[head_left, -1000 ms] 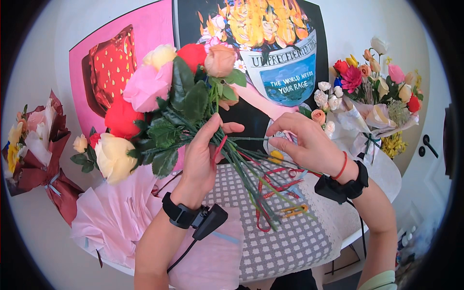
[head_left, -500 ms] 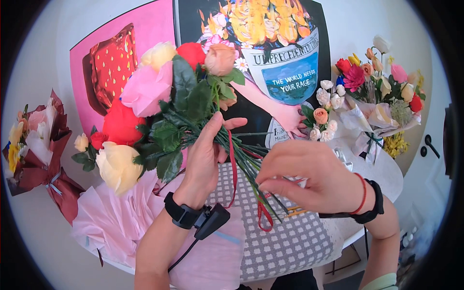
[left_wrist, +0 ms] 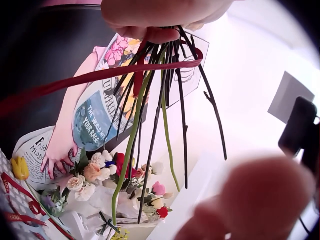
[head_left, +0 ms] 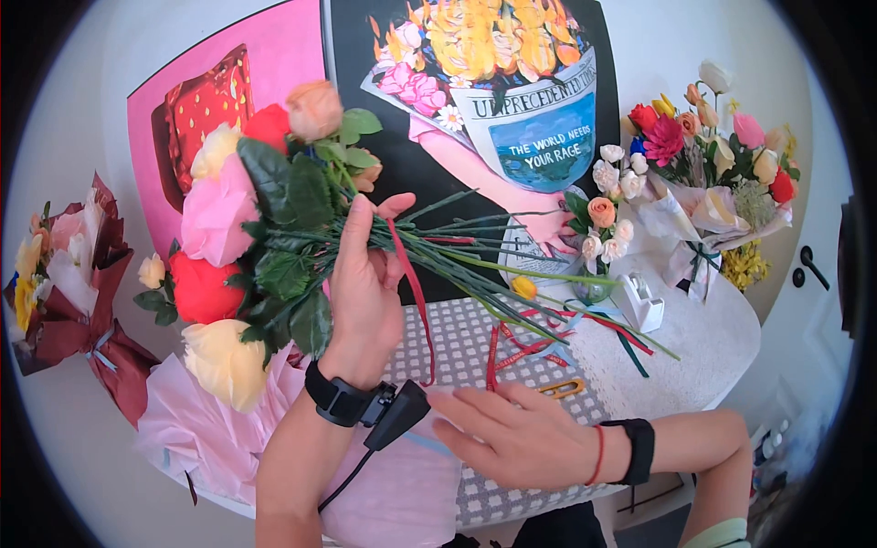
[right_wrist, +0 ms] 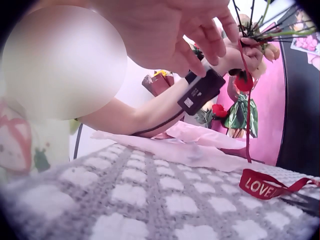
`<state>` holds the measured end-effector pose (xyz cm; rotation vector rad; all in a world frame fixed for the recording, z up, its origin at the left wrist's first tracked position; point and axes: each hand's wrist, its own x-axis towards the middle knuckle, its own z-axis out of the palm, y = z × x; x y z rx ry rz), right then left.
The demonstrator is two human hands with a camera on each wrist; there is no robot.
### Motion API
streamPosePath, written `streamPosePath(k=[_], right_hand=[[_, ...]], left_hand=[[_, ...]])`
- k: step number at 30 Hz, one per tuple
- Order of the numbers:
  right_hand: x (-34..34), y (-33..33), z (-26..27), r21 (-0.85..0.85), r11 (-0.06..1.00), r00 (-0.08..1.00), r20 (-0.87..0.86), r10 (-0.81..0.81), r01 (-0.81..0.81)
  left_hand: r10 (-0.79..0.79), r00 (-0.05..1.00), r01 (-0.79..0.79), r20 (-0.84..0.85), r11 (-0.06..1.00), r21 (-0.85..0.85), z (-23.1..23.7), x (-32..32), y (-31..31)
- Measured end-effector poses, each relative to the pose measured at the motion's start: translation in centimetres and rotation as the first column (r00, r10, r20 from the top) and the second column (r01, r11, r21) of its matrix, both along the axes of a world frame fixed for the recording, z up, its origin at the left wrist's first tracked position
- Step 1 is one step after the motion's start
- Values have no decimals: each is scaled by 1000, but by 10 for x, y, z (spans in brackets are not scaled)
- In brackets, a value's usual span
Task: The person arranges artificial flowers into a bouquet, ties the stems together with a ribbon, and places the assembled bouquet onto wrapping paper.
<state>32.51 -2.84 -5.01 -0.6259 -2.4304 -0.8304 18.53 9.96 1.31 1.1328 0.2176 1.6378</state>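
My left hand grips a bunch of artificial roses by its green stems. The blooms, among them a pink rose and a cream rose, point up and left, while the stems fan out to the right. A thin red ribbon passes over the stems beside the left fingers and hangs towards the table; it crosses the stems in the left wrist view as well. My right hand is low over the checked cloth, fingers extended, fingertips close to the ribbon's hanging end. Nothing shows in its grasp.
Pink wrapping paper lies at the left, near a maroon-wrapped bouquet. Yellow-handled scissors and loose printed ribbons are on the cloth. A white tape dispenser and a pale-wrapped bouquet stand at right.
My right hand has moved from beside the stem ends down and left to the hanging ribbon. The bunch has tilted left, its stems now pointing more to the right; the left hand keeps its grip.
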Motion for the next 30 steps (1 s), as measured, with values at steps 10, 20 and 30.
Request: streamPosePath(k=[10,20,30], right_hand=[[-28,78,2,-409,604,298,-912,-281,-684],[-40,112,19,-52,426,-121,-921,-370,-903],[-39,124,12,-25,311,-88,-934,-347,-950]], left_hand=[[-177,973,190,146,978,-83,-3,-10,8],[-344,934,350,97,935,-53,-4,-7,4],[-241,968,248,65,957,-150,-4,1,-1]])
